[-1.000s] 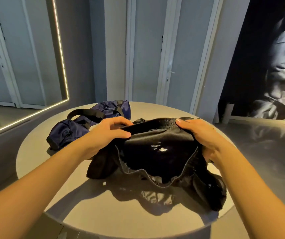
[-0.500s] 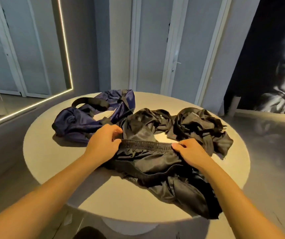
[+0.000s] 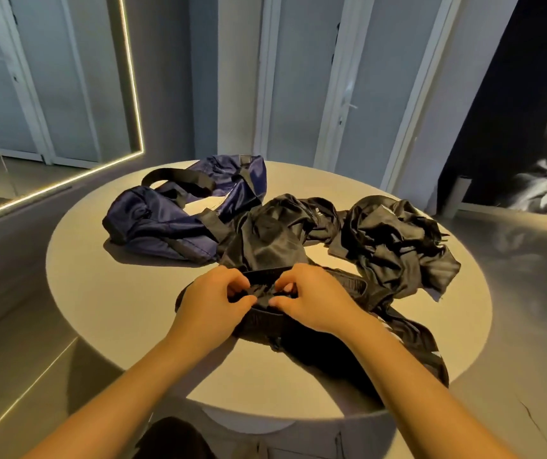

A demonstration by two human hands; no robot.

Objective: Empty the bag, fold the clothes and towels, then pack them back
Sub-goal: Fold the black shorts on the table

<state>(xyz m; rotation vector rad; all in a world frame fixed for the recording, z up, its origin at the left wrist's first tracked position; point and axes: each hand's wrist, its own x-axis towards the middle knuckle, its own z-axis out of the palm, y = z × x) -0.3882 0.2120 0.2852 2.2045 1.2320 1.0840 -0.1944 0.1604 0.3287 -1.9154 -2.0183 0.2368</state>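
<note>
Black garment [image 3: 338, 346] lies mid-frame on the bench [image 3: 100, 293]. Left hand [image 3: 212, 303] and right hand [image 3: 311, 303], close together, pinch its elastic waistband, likely to square it for folding. The slack bag [image 3: 172, 220] sits upper left.

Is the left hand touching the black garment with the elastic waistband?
Touching. The head view shows the left hand pinching the black garment at its waistband, fingers curled onto the fabric.
</note>
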